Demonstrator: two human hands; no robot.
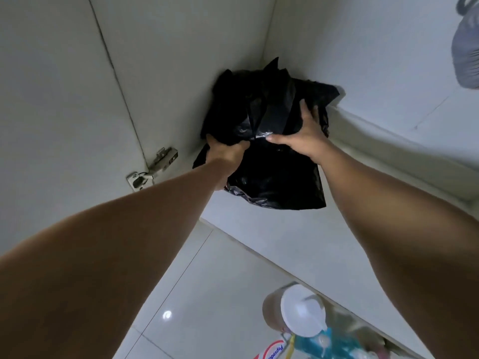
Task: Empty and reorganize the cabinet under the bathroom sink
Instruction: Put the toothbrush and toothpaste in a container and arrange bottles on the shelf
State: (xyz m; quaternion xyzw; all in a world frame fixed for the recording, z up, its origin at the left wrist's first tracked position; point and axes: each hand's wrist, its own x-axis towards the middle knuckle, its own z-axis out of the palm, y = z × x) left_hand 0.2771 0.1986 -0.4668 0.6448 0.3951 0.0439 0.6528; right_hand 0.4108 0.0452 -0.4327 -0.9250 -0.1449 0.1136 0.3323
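Back corner of cabinet (388, 73): black bag (272, 172), crumpled, pressed vs both walls.
L hand (228, 151): fingers curled into plastic at bag's lower left, gripping it.
R hand (303, 136): clasps bag's right side, thumb across front, fingers round the edge.
Left of bag: metal hinge (153, 167).
Floor (207, 281), btm right: white-capped bottle (300, 310), toothpaste tube (272, 353), both blurry.
Top right: grey bundle (466, 60), cut off by frame.

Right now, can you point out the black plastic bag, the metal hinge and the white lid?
black plastic bag (274, 174): head view, on its glossy lower front.
metal hinge (162, 159): head view, on its arm.
white lid (302, 310): head view, on its flat top.
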